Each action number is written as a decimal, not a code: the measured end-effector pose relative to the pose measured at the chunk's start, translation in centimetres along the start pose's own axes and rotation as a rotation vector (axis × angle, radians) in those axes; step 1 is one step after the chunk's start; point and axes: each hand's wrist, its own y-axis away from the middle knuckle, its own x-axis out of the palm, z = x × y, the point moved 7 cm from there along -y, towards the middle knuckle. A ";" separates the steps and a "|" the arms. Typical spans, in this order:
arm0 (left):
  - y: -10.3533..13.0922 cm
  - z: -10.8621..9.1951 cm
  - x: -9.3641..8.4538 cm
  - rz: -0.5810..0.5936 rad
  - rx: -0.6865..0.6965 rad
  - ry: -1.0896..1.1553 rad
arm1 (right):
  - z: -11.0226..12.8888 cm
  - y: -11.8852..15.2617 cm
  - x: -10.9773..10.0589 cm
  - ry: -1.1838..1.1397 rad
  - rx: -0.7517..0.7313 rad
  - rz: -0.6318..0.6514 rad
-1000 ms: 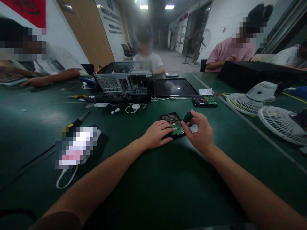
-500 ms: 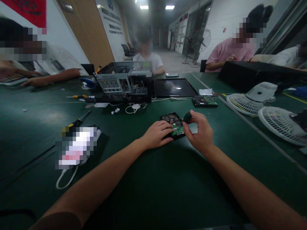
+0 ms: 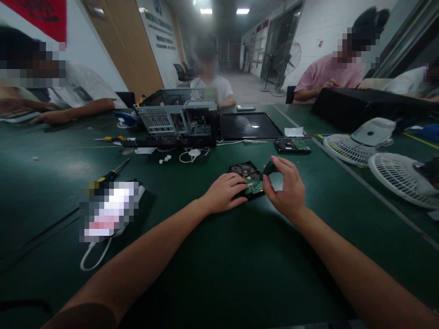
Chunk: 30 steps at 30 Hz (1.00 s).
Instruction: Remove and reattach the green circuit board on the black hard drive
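Left hand [image 3: 224, 193]: frame center, palm down, fingers extended on hard drive [image 3: 249, 176], thumb apart | right hand [image 3: 286, 187]: right of center, thumb and fingertips pinching tilted screwdriver [image 3: 269, 168]

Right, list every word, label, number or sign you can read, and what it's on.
None can be read.
Wall sign: rows of characters, too blurred.
Red banner: dark strokes, blurred and cut off by the frame.
Open drive: any markings are too small.
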 end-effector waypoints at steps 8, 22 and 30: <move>0.0 -0.1 -0.2 -0.008 0.002 0.000 | 0.8 -0.5 -0.6 0.025 -0.041 -0.030; -0.1 -0.1 -0.2 0.009 -0.006 0.009 | 0.4 -0.3 -0.6 -0.032 0.055 0.010; -0.1 -0.1 -0.2 -0.005 -0.006 0.003 | 0.4 0.2 0.0 -0.110 0.092 0.080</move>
